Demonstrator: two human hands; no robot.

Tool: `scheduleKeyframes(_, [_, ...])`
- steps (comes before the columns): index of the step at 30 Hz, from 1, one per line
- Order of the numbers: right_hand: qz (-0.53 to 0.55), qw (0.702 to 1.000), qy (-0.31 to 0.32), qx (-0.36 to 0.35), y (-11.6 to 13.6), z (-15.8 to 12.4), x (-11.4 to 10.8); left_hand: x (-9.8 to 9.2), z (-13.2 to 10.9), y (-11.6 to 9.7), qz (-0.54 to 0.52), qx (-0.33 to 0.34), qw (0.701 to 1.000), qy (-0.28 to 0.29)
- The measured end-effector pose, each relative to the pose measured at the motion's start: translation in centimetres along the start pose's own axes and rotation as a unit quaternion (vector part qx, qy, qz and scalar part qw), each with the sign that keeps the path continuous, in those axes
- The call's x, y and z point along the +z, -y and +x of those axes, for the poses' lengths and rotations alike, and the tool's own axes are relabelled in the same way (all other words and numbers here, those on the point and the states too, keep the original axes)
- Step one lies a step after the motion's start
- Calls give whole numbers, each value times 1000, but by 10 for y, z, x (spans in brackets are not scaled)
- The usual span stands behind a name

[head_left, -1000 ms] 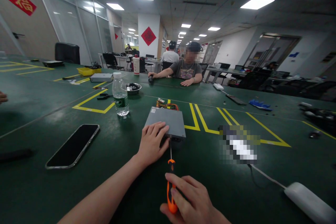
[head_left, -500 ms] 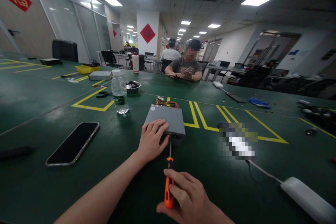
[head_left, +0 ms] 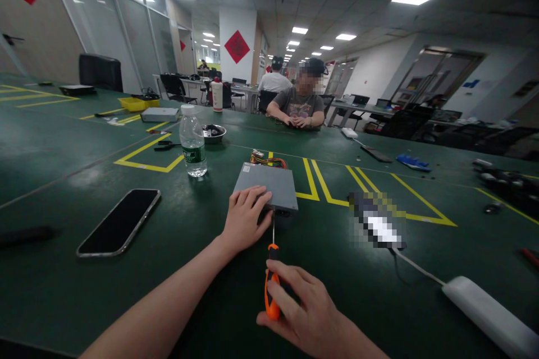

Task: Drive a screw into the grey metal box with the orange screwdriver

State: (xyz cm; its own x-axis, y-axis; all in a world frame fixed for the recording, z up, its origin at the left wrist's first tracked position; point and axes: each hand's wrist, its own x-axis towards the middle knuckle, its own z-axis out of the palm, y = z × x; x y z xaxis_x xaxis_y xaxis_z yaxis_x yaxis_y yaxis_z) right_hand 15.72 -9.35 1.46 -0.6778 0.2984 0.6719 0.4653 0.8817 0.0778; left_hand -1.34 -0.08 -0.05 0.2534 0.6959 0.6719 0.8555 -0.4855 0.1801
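A grey metal computer power supply [head_left: 275, 182] lies on the green table, with a bundle of coloured cables [head_left: 269, 161] at its far side. My left hand [head_left: 248, 216] rests on its near left corner, fingers spread over the top and thumb at the near face. In my right hand [head_left: 303, 303] is an orange and black screwdriver [head_left: 272, 286], its handle held between thumb and fingers. The shaft points away from me and reaches the near face of the power supply. Where the tip meets it is too small to make out.
Left of the power supply stands a water bottle [head_left: 193, 143]; a phone [head_left: 120, 223] lies nearer. Behind are a metal bowl [head_left: 214, 133] and a cup [head_left: 217, 95]. At right are a white power adapter [head_left: 488, 308] with cable and a blue glove [head_left: 412, 162]. Another person [head_left: 297, 101] sits opposite.
The view has shifted slightly. The screwdriver handle has turned a little in my right hand, with its tip still at the near face. My left hand stays on the power supply.
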Motion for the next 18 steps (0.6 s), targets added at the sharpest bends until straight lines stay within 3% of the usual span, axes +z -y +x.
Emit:
scheduleKeyframes(3, [-61, 996, 42, -52, 2, 2, -1, -1, 0, 0, -1, 1, 1000, 1])
scheduleKeyframes(6, [-115, 991, 31, -66, 8, 7, -1, -1, 0, 1, -4, 2, 1000, 0])
scheduleKeyframes(9, [-174, 985, 17, -18, 17, 13, 0, 0, 0, 1, -6, 3, 1000, -2])
scheduleKeyframes(13, [-253, 962, 52, 85, 29, 18, 1, -1, -1, 2, -9, 4, 1000, 4])
scheduleKeyframes(18, [-260, 951, 61, 157, 36, 16, 6, -3, -1, 2, -12, 3, 1000, -2])
